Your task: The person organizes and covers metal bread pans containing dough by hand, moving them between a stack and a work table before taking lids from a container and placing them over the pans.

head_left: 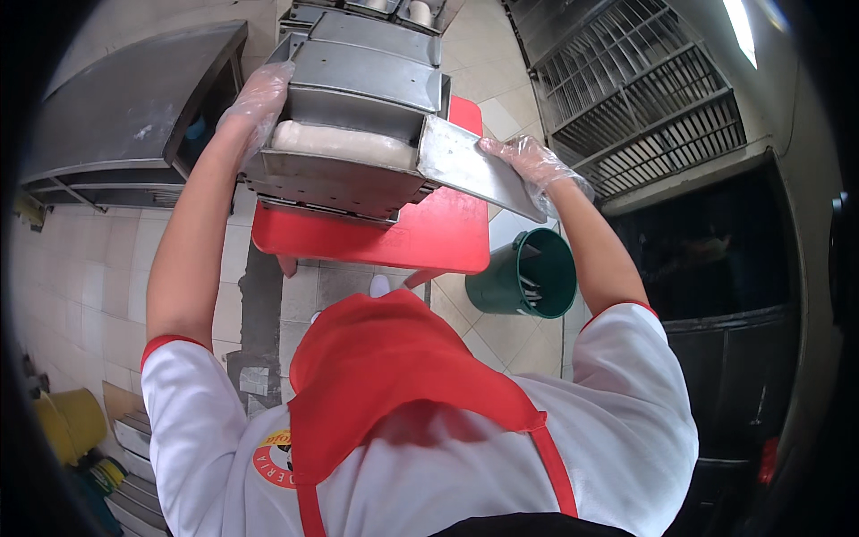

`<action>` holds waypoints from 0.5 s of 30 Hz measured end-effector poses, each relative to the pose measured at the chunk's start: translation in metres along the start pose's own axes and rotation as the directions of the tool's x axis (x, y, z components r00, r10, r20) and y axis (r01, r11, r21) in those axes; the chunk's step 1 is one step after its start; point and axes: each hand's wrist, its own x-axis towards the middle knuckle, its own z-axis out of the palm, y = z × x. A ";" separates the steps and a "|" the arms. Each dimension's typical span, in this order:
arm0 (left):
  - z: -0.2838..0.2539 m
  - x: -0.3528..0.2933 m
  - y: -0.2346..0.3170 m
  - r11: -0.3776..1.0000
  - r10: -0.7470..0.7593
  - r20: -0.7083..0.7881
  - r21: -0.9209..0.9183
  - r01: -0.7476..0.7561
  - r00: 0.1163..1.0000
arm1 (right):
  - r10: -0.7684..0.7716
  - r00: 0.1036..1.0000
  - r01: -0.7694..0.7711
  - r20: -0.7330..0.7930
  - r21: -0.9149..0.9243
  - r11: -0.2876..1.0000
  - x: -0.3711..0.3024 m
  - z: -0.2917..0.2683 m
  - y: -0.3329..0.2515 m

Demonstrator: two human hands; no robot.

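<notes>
A metal loaf pan (344,174) sits in front, with a long pale roll of dough (344,145) lying in it. My left hand (263,92), in a clear plastic glove, is closed on the left end of the pans. My right hand (530,161), gloved too, grips the outer end of a flat metal pan lid (474,166). The lid's left end lies at the pan's right end, and the dough is uncovered. Behind are pans with metal lids (367,73) on them.
The pans stand on a red table (447,237). A green bin (501,282) is on the tiled floor to its right. A steel table (134,107) is at left, a barred metal rack (644,98) at right. Farther back are pans with dough (420,12). A yellow bucket (72,425) is lower left.
</notes>
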 end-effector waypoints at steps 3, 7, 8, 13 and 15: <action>-0.001 0.008 -0.003 0.963 0.115 0.035 0.241 -0.120 0.993 | -0.005 1.000 0.005 0.006 0.015 1.000 -0.002 0.003 -0.006; 0.004 -0.002 0.005 1.000 0.016 0.000 -0.017 -0.016 1.000 | -0.020 1.000 0.019 0.016 0.079 0.997 0.001 0.014 -0.002; 0.007 -0.003 0.006 1.000 0.002 0.008 -0.025 -0.001 1.000 | -0.008 0.999 0.004 0.033 0.104 0.995 0.005 0.015 0.002; 0.006 -0.012 0.017 0.990 0.042 0.006 0.137 -0.042 0.999 | -0.010 0.999 0.007 0.032 0.086 0.996 0.008 0.013 0.014; 0.004 -0.013 0.021 0.989 0.021 0.026 0.144 -0.025 0.999 | 0.000 1.000 0.001 -0.008 0.078 0.997 0.007 0.017 0.011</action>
